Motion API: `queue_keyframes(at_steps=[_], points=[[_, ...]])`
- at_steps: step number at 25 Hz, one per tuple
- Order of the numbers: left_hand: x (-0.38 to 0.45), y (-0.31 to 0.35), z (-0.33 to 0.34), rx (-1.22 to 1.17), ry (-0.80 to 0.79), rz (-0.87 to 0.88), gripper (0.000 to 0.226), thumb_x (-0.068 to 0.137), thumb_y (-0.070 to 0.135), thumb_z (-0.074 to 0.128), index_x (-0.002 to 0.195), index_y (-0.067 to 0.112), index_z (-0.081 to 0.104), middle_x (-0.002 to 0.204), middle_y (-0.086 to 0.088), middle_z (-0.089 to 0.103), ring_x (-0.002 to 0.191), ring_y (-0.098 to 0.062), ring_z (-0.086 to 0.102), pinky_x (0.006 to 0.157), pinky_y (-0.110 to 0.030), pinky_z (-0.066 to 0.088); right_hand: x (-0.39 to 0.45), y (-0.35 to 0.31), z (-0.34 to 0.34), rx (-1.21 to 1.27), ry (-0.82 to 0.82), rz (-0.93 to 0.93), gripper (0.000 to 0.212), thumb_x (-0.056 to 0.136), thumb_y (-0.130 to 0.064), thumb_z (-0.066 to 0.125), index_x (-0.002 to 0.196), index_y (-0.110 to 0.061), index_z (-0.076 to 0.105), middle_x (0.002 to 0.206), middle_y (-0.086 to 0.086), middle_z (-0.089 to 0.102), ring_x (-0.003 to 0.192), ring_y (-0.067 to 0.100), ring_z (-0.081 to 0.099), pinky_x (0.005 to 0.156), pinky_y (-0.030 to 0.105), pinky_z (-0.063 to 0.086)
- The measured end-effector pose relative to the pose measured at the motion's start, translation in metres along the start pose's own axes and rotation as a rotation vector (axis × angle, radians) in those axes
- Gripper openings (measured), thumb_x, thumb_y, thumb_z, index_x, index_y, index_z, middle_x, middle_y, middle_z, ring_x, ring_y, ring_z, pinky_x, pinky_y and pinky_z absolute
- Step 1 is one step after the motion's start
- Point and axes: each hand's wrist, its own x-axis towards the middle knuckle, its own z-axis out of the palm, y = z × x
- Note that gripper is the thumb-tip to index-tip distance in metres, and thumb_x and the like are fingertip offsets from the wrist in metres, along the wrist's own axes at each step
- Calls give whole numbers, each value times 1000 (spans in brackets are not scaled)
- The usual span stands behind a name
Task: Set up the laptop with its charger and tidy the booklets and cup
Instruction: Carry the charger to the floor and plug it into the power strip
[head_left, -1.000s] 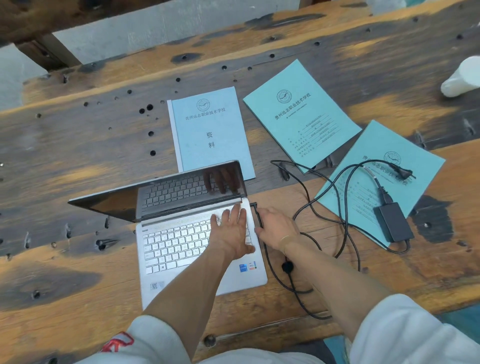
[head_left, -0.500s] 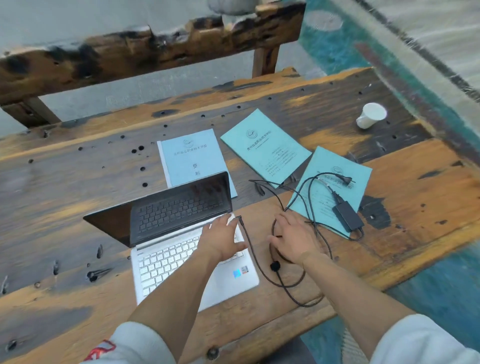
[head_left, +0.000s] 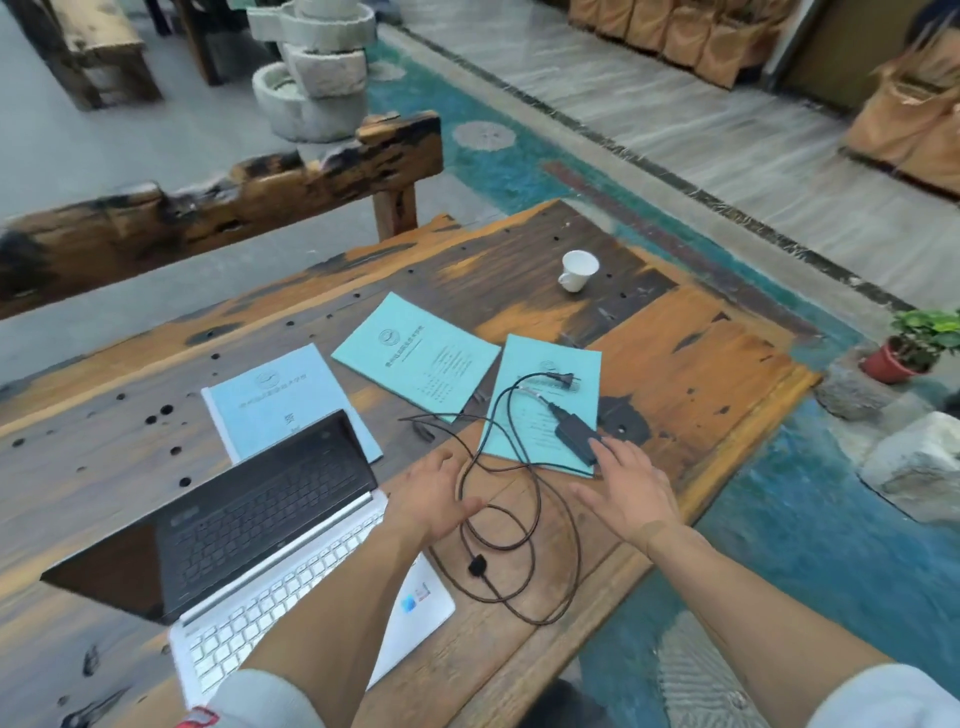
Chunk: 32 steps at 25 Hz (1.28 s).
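I see my left hand (head_left: 434, 496) spread flat with fingers apart, gripping nothing, hovering just beside the coiled black cable (head_left: 524, 519) at the laptop's (head_left: 291, 561) 3 o'clock corner. My right hand (head_left: 626, 486) is open too, fingers splayed, its fingertips (head_left: 602, 451) touching or nearly touching the charger brick (head_left: 575, 434); I cannot tell which. That brick lies on the right-hand teal booklet (head_left: 540, 410), with the wall plug (head_left: 563, 380) at its 12 o'clock on the same cover. The laptop sits open on the wooden table (head_left: 701, 374), screen dark. A pale blue booklet (head_left: 280, 400) lies at the laptop's 12 o'clock, partly behind the lid, and another teal booklet (head_left: 415, 358) lies between the two. The white cup (head_left: 577, 270) stands tilted, well apart, at 1 o'clock.
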Motion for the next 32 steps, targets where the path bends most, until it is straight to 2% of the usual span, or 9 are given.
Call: queue_keyframes(at_steps=[5, 10, 15, 17, 22, 27, 29, 32], points=[[24, 53, 2, -17, -3, -3, 77, 90, 58, 54, 152, 20, 29, 157, -2, 29, 142, -23, 31, 111, -34, 32, 19, 53, -9, 52, 11, 9, 75, 90, -61, 45, 152, -26, 21, 159, -3, 23, 146, 19, 18, 110, 42, 29], [50, 104, 10, -28, 12, -83, 75, 91, 60, 50, 152, 22, 29, 157, 0, 28, 140, -21, 34, 108, -30, 31, 44, 110, -12, 103, -31, -11, 75, 90, -61, 44, 152, -24, 22, 158, -2, 25, 144, 20, 23, 108, 43, 33], [85, 138, 21, -137, -23, -189, 74, 92, 54, 55, 152, 18, 31, 156, -10, 29, 139, -26, 37, 111, -35, 34, 74, 148, -9, 142, -72, -48, 72, 92, -59, 44, 151, -24, 25, 155, -3, 30, 141, 20, 29, 106, 44, 35], [98, 142, 24, -143, -32, -212, 75, 91, 56, 55, 152, 20, 31, 154, -8, 31, 132, -25, 46, 109, -39, 38, 85, 151, -4, 144, -91, -65, 71, 92, -59, 44, 151, -24, 26, 153, -3, 33, 139, 20, 31, 105, 43, 36], [127, 131, 25, -30, -48, -247, 72, 92, 59, 48, 152, 25, 28, 155, -2, 33, 138, -22, 38, 105, -36, 37, 116, 134, 8, 177, -128, -84, 70, 92, -57, 47, 150, -23, 28, 148, -3, 39, 134, 21, 36, 105, 42, 38], [171, 105, 24, -27, -96, -268, 70, 95, 52, 49, 153, 18, 27, 156, -7, 31, 136, -27, 42, 105, -40, 41, 147, 109, 29, 192, -157, -48, 72, 89, -53, 56, 148, -23, 30, 141, -1, 43, 128, 22, 41, 100, 40, 42], [193, 94, 28, -66, -97, -279, 65, 96, 48, 49, 149, 13, 32, 152, -11, 36, 131, -29, 46, 99, -38, 44, 157, 103, 41, 175, -191, -11, 74, 86, -54, 59, 148, -24, 31, 140, 0, 44, 127, 23, 41, 99, 41, 43], [221, 80, 36, -49, -83, -331, 53, 97, 44, 49, 136, 7, 45, 135, -15, 53, 115, -30, 56, 81, -34, 44, 172, 96, 59, 145, -238, 16, 76, 83, -56, 62, 145, -24, 32, 139, 3, 44, 128, 25, 42, 96, 42, 45]])
